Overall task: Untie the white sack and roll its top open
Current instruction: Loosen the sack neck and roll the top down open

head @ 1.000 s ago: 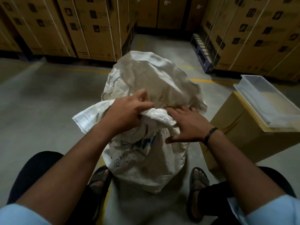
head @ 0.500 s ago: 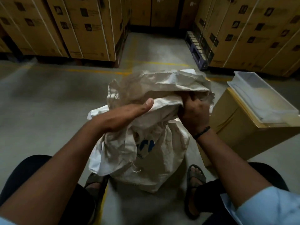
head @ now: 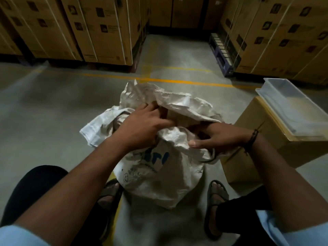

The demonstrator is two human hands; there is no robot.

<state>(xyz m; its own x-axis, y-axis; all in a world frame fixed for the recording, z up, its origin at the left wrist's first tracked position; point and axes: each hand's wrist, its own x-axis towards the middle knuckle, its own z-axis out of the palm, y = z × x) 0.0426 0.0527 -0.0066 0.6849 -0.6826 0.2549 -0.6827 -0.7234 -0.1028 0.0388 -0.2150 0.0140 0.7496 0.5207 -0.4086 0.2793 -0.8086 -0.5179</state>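
Grips the left rim of the white sack [head: 159, 176] with the left hand [head: 142, 129], fingers [head: 149, 108] tucked into the open mouth, and pinches the right rim with the right hand [head: 220, 138], thumb outside. Has the sack upright on the concrete floor [head: 53, 112] between two sandalled feet [head: 217, 193], a cardboard box [head: 262, 144] bearing a plastic tray [head: 284, 102] just beside it. Faces strapped cartons [head: 99, 27] beyond a yellow floor line [head: 177, 80].

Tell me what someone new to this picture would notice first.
The crumpled white sack standing on the floor between the person's feet draws the eye first. Its mouth is held open, with the left hand gripping the left edge and the right hand gripping the right. Beside it on the right, a pale plastic tray sits on a cardboard box, and tall strapped cartons line the back.
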